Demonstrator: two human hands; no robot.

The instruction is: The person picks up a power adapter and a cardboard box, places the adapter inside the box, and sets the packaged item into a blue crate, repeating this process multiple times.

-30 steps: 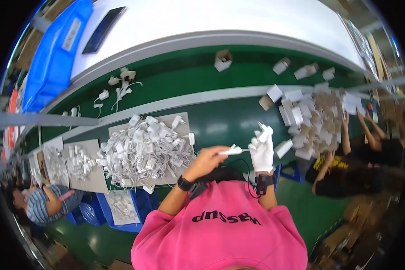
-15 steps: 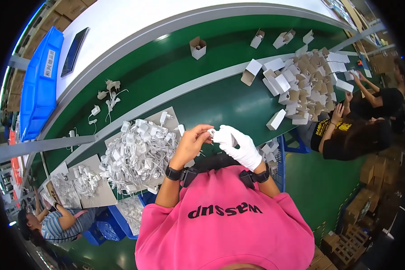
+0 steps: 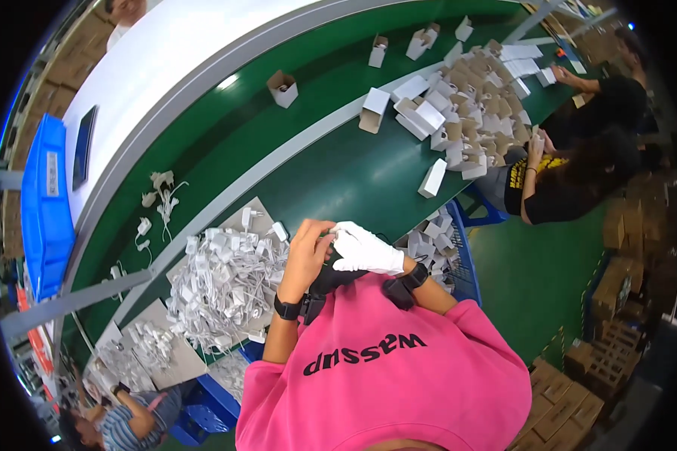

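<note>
My bare left hand [image 3: 308,246] and my white-gloved right hand [image 3: 368,251] meet in front of my chest, at the near edge of the green bench [image 3: 331,177]. Left fingertips curl in a pinch against the glove. The gloved fingers are bent together toward them. Whatever lies between the hands is hidden by the glove and fingers. Just left of my left hand is a heap of white plug chargers with cables [image 3: 226,289], with one charger [image 3: 280,231] at its near right corner. To the right, a closed white box [image 3: 432,179] lies on the bench.
Many open white boxes [image 3: 459,124] crowd the right end, near two co-workers. An open box [image 3: 283,90] and loose chargers [image 3: 162,180] stand on the far green strip. A blue crate [image 3: 466,263] of boxes sits below the bench. Another co-worker [image 3: 132,417] works at lower left.
The view has swung, so the bench contents sit further left. My gloved hand has turned its back upward, covering the white item that showed between my hands. Another person appears at the far upper left.
</note>
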